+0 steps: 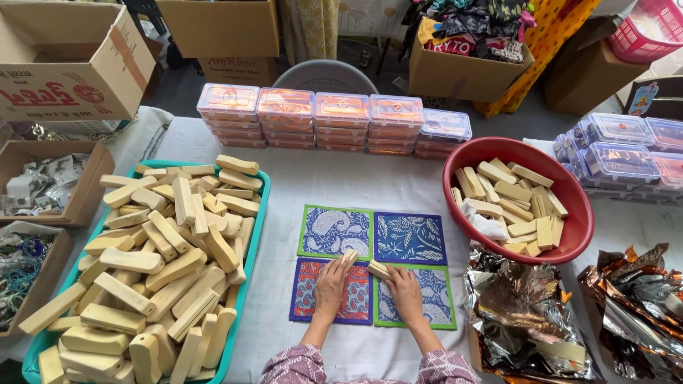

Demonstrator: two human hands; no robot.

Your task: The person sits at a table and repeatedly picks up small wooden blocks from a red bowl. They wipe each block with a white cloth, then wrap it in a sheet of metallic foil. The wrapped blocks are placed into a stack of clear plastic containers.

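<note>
Four patterned cloth squares (410,238) lie in a two-by-two block on the white table. My left hand (330,286) rests on the lower left square and holds a small pale wooden block (349,257) at its fingertips. My right hand (405,291) rests on the lower right square and pinches a second wooden block (378,269). Both blocks are near the middle where the squares meet.
A teal tray (254,250) heaped with wooden blocks sits at the left. A red bowl (576,206) with more blocks is at the right. Stacked clear lidded boxes (341,117) line the far edge. Crumpled foil wrappers (526,306) lie right; cardboard boxes (67,67) stand around.
</note>
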